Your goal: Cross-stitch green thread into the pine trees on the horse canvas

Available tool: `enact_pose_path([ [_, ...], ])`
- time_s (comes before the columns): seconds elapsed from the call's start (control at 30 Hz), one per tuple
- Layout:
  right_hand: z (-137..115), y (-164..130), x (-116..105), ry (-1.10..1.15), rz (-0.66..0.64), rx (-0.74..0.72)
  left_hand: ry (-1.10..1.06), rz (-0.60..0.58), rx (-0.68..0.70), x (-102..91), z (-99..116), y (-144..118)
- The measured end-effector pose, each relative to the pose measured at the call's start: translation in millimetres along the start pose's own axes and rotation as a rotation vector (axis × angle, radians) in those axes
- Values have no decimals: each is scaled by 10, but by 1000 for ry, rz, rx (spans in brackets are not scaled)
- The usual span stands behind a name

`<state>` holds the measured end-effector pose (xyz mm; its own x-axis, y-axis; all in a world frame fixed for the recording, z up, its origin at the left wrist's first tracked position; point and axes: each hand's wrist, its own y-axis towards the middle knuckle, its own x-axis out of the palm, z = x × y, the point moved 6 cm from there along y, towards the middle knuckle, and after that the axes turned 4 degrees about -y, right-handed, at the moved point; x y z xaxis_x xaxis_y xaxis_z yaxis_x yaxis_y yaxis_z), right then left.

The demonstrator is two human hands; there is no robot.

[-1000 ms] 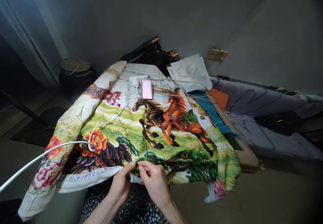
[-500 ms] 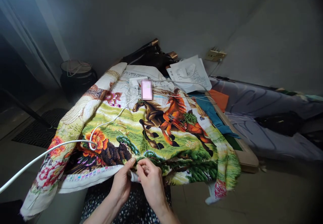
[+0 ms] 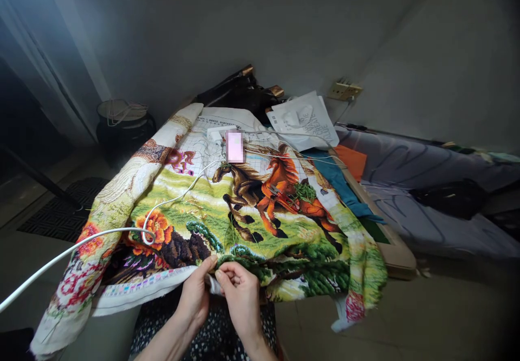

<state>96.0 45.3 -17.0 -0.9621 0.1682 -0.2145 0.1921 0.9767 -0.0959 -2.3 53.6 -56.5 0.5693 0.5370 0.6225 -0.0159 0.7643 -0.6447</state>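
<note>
At the near edge of the table, my left hand (image 3: 196, 295) and right hand (image 3: 239, 295) pinch the colourful horse-patterned cross-stitch cloth (image 3: 252, 209); the white cable (image 3: 170, 201) lying across it could snag, I'd judge.

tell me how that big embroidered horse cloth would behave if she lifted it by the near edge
Probably floppy: the embroidered cloth drapes and folds over the table edges. Likely heavy-ish, given dense stitching. The white cable lying on it might slide off.

horse embroidery cloth (image 3: 244, 209) draped flat, near edge bunched.
</note>
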Motion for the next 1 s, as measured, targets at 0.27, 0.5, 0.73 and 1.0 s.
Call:
enact_pose_path([
  [0.27,-38,-11,-24,-126,50,-88,14,-26,8,29,11,2],
  [0.5,-59,28,-27,-92,87,-78,24,-38,7,25,3,10],
  [0.73,-122,36,-146,-28,174,-144,-19,-90,-43,56,-8,-40],
  [1.0,506,-792,-406,-461,-97,-382,-54,-114,-10,55,69,-130],
])
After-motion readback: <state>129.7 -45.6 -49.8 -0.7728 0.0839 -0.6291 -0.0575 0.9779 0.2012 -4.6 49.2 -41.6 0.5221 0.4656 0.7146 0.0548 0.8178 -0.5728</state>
